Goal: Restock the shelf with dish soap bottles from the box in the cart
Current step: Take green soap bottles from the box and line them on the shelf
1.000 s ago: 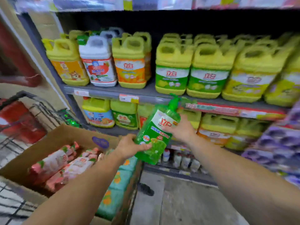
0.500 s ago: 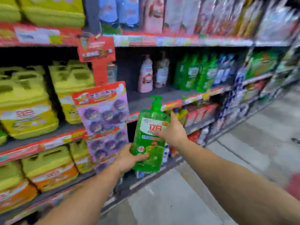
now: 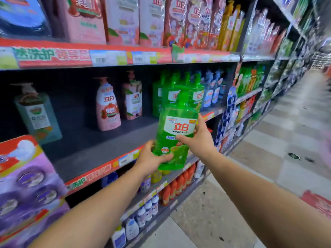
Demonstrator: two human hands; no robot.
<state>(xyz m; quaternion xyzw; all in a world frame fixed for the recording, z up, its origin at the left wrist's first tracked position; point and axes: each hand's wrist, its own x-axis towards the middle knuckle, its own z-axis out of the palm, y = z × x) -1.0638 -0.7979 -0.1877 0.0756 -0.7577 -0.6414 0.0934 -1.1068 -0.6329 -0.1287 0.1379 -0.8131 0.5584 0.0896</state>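
- Plainly, the green dish soap bottle [image 3: 176, 135] hangs upright in the air between the two hands, in front of the edge of the dark shelf [image 3: 100, 149] and not yet resting on it; its pump head stands above both hands.
- Judged by its look, the bottle is full of liquid, so it should feel fairly heavy and bottom-weighted; the clear plastic wall is smooth and likely slick, stiff enough to hold shape yet liable to give a little under a hard squeeze; the pump neck looks the weakest part and a poor place to carry it.
- The left hand [image 3: 151, 161] holds the lower body, thumb curled across the front near the base, so it takes the weight; the right hand [image 3: 199, 140] grips the label zone from the side, thumb on the front, and steadies the tilt; a low, two-sided hold like this suits the load.
- Beyond the right hand stand matching green bottles [image 3: 172, 93] at the back of the shelf; a bare stretch lies ahead of the left hand.
- Further to the left of the left hand stand pink bottles [image 3: 107, 108], well apart from the held one.
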